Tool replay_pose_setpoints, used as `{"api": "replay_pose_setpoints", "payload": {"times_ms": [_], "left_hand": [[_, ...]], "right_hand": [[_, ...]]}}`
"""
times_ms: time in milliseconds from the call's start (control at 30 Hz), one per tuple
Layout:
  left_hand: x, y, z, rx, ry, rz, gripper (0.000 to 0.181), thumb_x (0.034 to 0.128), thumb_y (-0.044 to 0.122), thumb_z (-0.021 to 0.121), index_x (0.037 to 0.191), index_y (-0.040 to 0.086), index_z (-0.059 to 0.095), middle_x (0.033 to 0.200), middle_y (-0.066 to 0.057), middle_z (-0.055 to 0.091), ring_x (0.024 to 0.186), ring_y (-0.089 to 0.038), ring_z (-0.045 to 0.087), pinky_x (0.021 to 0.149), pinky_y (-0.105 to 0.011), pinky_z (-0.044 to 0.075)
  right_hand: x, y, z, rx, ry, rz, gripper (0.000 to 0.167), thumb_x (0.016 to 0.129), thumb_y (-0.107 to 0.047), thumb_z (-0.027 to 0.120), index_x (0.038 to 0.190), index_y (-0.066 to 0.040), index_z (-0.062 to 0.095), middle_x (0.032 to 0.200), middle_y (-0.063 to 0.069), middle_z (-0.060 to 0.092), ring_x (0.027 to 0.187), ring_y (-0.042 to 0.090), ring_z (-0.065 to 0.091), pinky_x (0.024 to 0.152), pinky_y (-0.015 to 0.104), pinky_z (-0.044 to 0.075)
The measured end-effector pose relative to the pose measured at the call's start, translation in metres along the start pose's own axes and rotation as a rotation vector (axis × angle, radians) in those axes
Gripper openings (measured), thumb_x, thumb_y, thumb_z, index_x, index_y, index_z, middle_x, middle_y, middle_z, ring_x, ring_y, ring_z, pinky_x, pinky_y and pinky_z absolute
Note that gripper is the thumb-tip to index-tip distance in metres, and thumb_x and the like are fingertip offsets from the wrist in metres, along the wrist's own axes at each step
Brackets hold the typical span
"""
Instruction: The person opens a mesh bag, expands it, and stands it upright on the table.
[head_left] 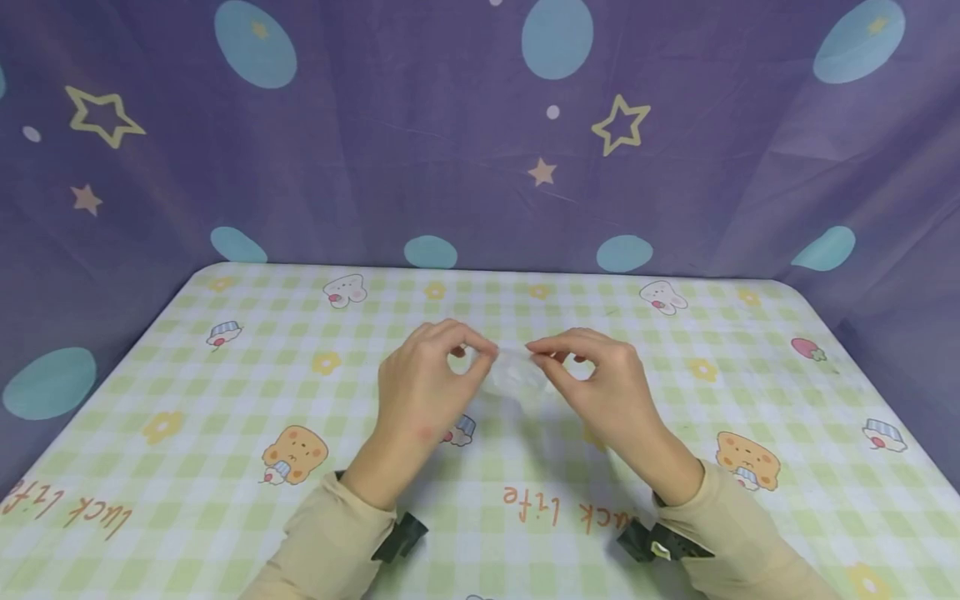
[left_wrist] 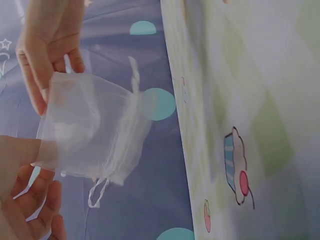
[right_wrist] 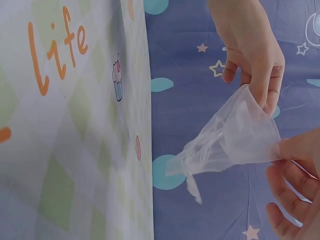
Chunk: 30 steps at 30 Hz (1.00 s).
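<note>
A small sheer white drawstring pouch (left_wrist: 82, 125) hangs between my two hands above the table. In the head view the pouch (head_left: 517, 375) looks faint and see-through. My left hand (head_left: 431, 375) pinches one corner of it between thumb and forefinger. The opposite corner is pinched by my right hand (head_left: 596, 375) in the same way. The gathered drawstring end of the pouch (right_wrist: 200, 150) points down toward the table, its cord ends dangling loose. Something paler shows through the fabric, but I cannot tell whether it is a content or a fold.
A table covered by a green-and-white checked cloth (head_left: 247, 383) with cartoon prints lies beneath the hands. Behind it hangs a purple curtain (head_left: 420, 142) with stars and blue spots. Dark wrist straps (head_left: 401, 537) sit at both sleeve cuffs.
</note>
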<state>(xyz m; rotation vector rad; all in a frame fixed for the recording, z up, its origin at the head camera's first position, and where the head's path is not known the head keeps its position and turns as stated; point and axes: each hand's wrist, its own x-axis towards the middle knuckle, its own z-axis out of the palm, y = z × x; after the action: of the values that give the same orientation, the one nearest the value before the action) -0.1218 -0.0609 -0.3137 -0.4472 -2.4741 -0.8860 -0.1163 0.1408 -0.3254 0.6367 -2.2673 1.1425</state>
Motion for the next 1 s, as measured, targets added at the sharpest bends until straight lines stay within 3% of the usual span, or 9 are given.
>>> {"api": "replay_pose_setpoints", "payload": {"times_ms": [233, 433, 533, 800, 1000], "left_hand": [[-0.0002, -0.0015, 0.0022, 0.057, 0.067, 0.046, 0.008, 0.0846, 0.018, 0.077, 0.087, 0.026, 0.077, 0.085, 0.013, 0.071, 0.071, -0.009, 0.059, 0.055, -0.029, 0.044], [-0.0008, -0.0009, 0.0028, 0.015, 0.089, 0.056, 0.006, 0.0838, 0.020, 0.078, 0.086, 0.025, 0.077, 0.080, 0.013, 0.070, 0.068, -0.008, 0.058, 0.055, -0.029, 0.044], [-0.0010, -0.0010, 0.0029, 0.016, 0.106, 0.067, 0.007, 0.0826, 0.018, 0.078, 0.085, 0.024, 0.077, 0.080, 0.012, 0.071, 0.067, -0.009, 0.058, 0.054, -0.029, 0.044], [-0.0002, -0.0042, 0.0024, 0.146, 0.164, 0.149, 0.011, 0.0789, 0.014, 0.080, 0.084, 0.024, 0.076, 0.084, 0.012, 0.074, 0.066, -0.013, 0.062, 0.053, -0.030, 0.044], [-0.0004, -0.0047, 0.0025, 0.202, 0.181, 0.168, 0.016, 0.0767, 0.010, 0.079, 0.085, 0.023, 0.076, 0.087, 0.009, 0.074, 0.069, -0.015, 0.064, 0.054, -0.031, 0.046]], "right_hand": [[0.0005, -0.0012, 0.0000, 0.032, 0.036, -0.031, 0.018, 0.081, 0.003, 0.079, 0.094, -0.011, 0.079, 0.085, -0.006, 0.073, 0.074, 0.008, 0.062, 0.068, 0.019, 0.046], [-0.0001, -0.0027, -0.0008, -0.024, -0.012, 0.051, 0.014, 0.084, -0.010, 0.080, 0.098, -0.012, 0.079, 0.090, -0.007, 0.074, 0.077, 0.007, 0.063, 0.071, 0.032, 0.051], [-0.0005, -0.0030, -0.0005, -0.031, -0.036, 0.073, 0.009, 0.084, -0.012, 0.080, 0.093, -0.014, 0.079, 0.088, -0.008, 0.074, 0.077, 0.007, 0.064, 0.068, 0.031, 0.050], [-0.0012, -0.0028, -0.0002, -0.020, -0.050, 0.055, 0.008, 0.082, -0.009, 0.082, 0.088, -0.014, 0.080, 0.083, -0.010, 0.073, 0.073, 0.005, 0.063, 0.063, 0.026, 0.047], [-0.0015, -0.0033, -0.0007, -0.055, -0.063, 0.049, 0.008, 0.082, -0.009, 0.081, 0.087, -0.015, 0.079, 0.080, -0.011, 0.071, 0.071, 0.004, 0.061, 0.065, 0.028, 0.048]]}}
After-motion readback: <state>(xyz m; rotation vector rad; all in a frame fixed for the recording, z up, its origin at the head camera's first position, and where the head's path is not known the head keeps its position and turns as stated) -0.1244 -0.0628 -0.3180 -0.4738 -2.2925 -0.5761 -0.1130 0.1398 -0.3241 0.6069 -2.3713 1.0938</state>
